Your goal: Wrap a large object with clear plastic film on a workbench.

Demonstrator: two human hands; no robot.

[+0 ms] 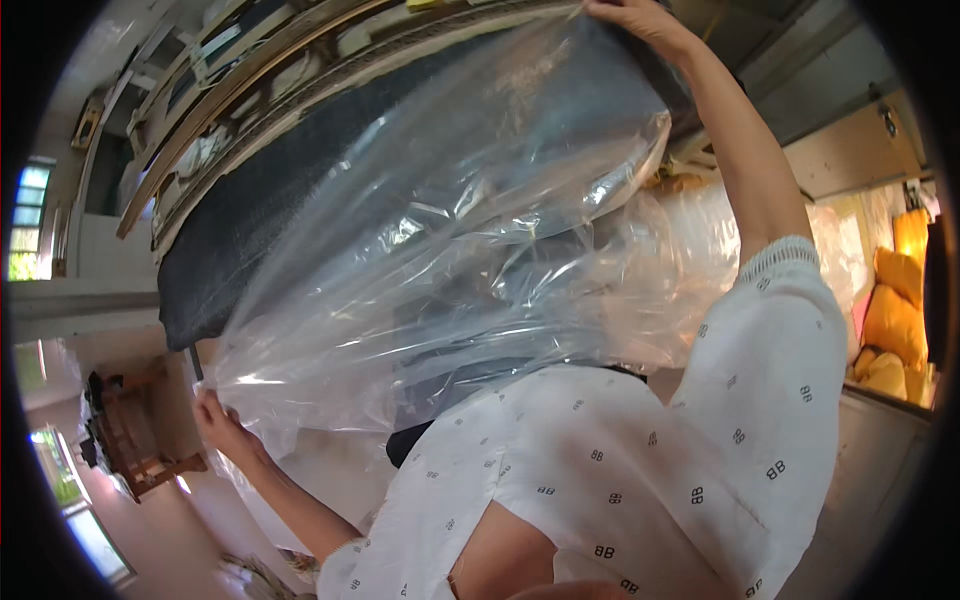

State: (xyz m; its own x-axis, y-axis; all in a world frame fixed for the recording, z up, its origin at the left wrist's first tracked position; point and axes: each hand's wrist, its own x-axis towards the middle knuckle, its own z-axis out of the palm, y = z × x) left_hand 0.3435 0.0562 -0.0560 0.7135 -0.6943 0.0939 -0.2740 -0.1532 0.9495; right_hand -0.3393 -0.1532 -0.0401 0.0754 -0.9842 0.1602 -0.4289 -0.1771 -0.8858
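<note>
Obscuring part of dark grey cloth [230, 240], transparent plastic sheeting [440, 280] spans gripping left hand [225, 428] and right hand [645, 22]; brown wooden rack [225, 97] beyond holds mixed items [205, 150].

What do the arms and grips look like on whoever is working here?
The left grip and right grip are ungloved human hands. Both forearms are bare, without cables. The loose white right sleeve has small dark printed motifs and ends in a textured white cuff.
</note>
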